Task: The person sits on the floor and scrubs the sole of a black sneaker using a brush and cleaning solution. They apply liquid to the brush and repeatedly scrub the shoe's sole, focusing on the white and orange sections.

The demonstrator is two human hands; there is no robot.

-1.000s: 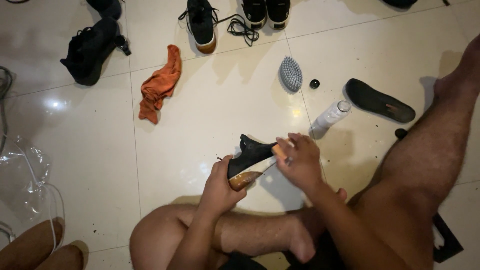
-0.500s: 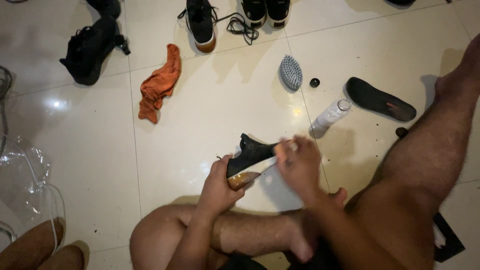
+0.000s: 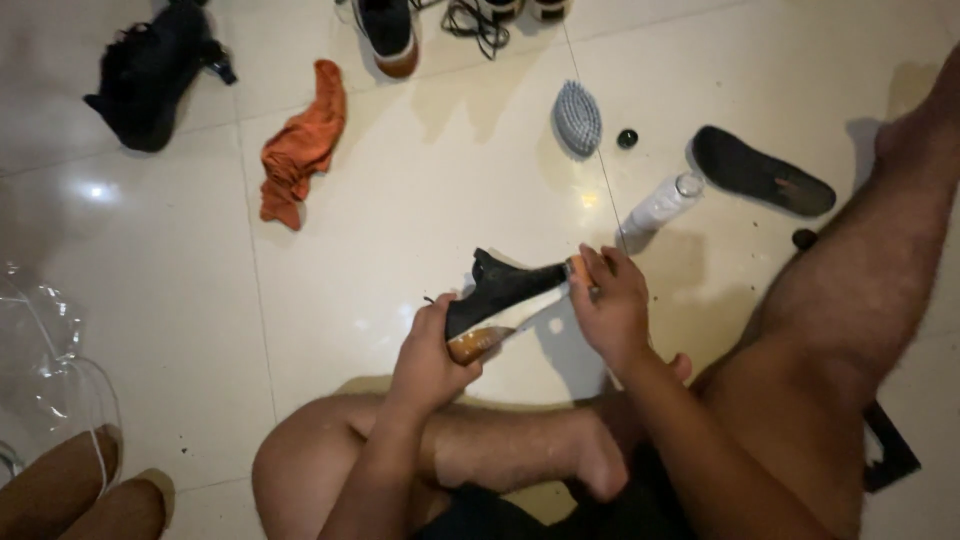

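Observation:
I sit on a white tiled floor and hold a black shoe with a tan sole above my folded leg. My left hand grips its heel end from below. My right hand is closed around the toe end, fingers pressed on it; whether it also holds some small thing I cannot tell.
On the floor ahead lie a clear plastic bottle, a grey brush, a small black cap, a black insole, an orange cloth, a black bag and other shoes. Another person's feet rest at bottom left beside clear plastic.
The shoe and both hands stay in about the same place; my right hand has shifted slightly along the toe end. The view has moved a little.

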